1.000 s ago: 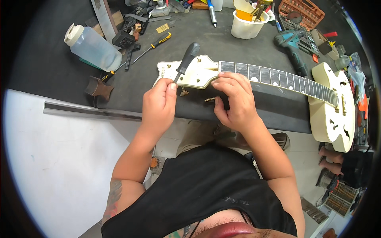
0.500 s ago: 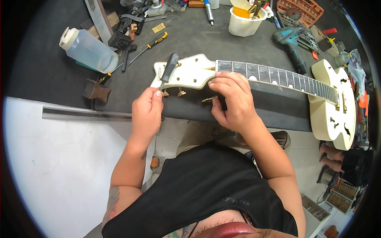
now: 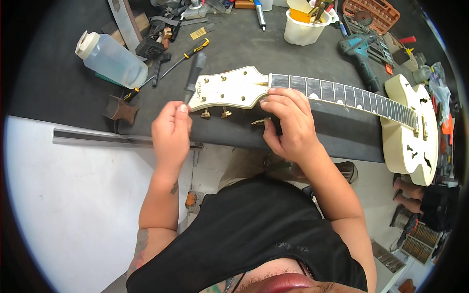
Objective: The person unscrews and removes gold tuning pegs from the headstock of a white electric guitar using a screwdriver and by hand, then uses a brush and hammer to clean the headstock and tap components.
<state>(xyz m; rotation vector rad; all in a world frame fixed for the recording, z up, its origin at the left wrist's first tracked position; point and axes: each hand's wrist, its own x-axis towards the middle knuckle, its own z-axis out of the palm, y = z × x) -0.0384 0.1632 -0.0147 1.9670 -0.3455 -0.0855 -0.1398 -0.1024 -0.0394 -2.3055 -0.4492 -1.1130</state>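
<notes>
A cream electric guitar [image 3: 229, 93] lies across the bench, headstock at the left and body at the right. Two gold tuning machines [image 3: 225, 113] stick out from the headstock's near edge. My left hand [image 3: 171, 128] pinches the thin end of a screwdriver [image 3: 196, 73] just left of the headstock; its dark handle points away and is blurred. With curled fingers my right hand [image 3: 291, 124] grips the neck's near edge beside the nut, thumb below. Close to that thumb is a small gold part [image 3: 260, 121]; whether it touches is unclear.
A water bottle [image 3: 111, 59] and a yellow-black screwdriver [image 3: 185, 56] are at the left. Farther back stand a white tub of tools [image 3: 304, 31] and a teal cordless drill [image 3: 359, 54]. Below the bench's front edge, a pale surface [image 3: 83, 195] spreads at the left.
My left hand has moved left with the screwdriver, whose handle has swung off the headstock to its left end. The right hand stays on the neck. The whole view has shifted slightly.
</notes>
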